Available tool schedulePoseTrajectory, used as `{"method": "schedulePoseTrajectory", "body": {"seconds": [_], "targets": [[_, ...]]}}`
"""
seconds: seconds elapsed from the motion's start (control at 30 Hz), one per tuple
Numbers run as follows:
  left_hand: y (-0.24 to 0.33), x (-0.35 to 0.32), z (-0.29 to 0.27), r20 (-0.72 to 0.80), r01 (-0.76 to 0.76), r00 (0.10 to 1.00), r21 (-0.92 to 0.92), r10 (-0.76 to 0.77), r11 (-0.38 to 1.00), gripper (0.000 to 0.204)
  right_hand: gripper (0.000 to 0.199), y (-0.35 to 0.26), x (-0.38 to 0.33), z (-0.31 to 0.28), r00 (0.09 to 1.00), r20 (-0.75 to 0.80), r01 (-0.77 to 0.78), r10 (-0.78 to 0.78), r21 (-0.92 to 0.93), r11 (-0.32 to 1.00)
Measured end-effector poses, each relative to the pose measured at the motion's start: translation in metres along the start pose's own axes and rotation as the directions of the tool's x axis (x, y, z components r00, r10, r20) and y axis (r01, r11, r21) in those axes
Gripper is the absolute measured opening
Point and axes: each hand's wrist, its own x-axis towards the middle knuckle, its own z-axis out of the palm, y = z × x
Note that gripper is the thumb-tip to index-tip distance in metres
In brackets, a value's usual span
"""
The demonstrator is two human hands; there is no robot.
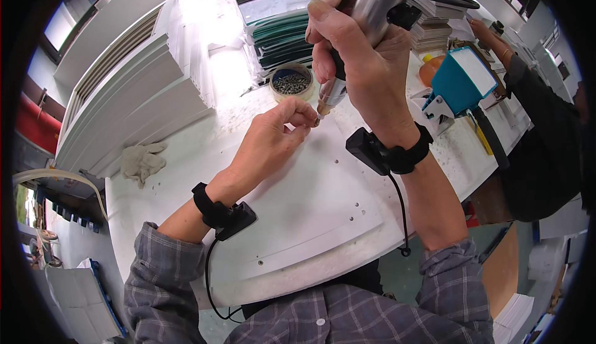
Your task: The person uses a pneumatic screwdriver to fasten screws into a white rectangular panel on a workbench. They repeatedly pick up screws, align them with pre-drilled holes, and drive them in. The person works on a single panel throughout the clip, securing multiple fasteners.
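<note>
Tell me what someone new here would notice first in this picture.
Probably the silver power tool gripped in the raised right hand at upper centre, its nose pointing down toward the left hand's fingertips. Just beyond that left hand sits a round tub of small metal pieces. A big stack of white panels fills the upper left.

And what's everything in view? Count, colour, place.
Hand tool: one, silver, top centre
Tub: one, whitish, upper centre
Metal pieces: many, grey, in tub
Panel: one, white, on table
Table: one, white, centre
Panel stack: one, white, left
Sheet stack: one, green, beyond tub
Glove: one, whitish, table's left
Handled tool: one, teal, right
Boards: many, pale, upper right
Coworker: one, dark clothing, far right
Wrist straps: two, black, both wrists
Left fingers: one set, at tool's tip
Right fingers: one set, around tool
</note>
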Motion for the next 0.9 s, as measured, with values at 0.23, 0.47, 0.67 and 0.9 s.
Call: {"method": "schedulePoseTrajectory", "body": {"seconds": [0.23,0.47,0.67,0.9], "targets": [[-0.017,0.011,0.005,0.02,0.022,1.0,-0.076,-0.02,0.997,0.021,0.016,0.022,0.003,-0.004,0.997,0.014,-0.075,0.075,-0.021,0.997],[-0.018,0.014,0.005,0.029,0.036,0.999,-0.119,-0.032,0.992,0.023,0.018,0.03,0.005,-0.008,0.998,0.007,-0.068,0.069,-0.057,0.996],[-0.022,0.015,0.003,0.054,0.055,0.997,-0.152,-0.047,0.987,0.022,0.018,0.033,0.006,-0.01,0.996,0.035,-0.076,0.078,-0.056,0.996],[-0.024,0.012,0.0,0.021,0.075,0.997,-0.198,-0.073,0.977,0.023,0.025,0.04,0.006,-0.007,0.982,0.08,-0.164,0.169,-0.067,0.984]]}}
